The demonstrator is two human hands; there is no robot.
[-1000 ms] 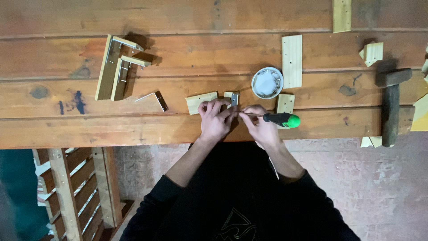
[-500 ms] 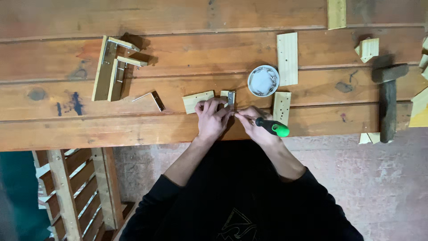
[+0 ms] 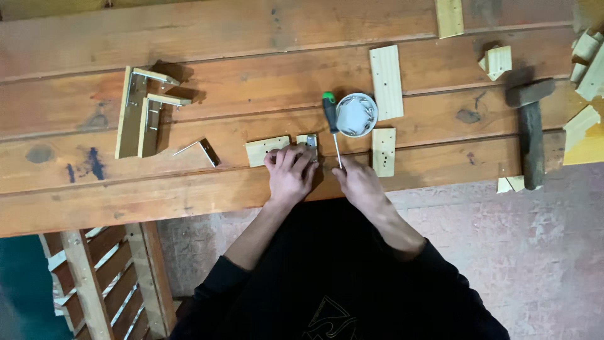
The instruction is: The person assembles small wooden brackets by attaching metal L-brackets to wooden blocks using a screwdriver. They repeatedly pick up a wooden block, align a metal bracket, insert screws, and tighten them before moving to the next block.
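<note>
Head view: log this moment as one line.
left hand on wood block | right hand by screwdriver shaft | screw bowl behind | hammer far right
</note>
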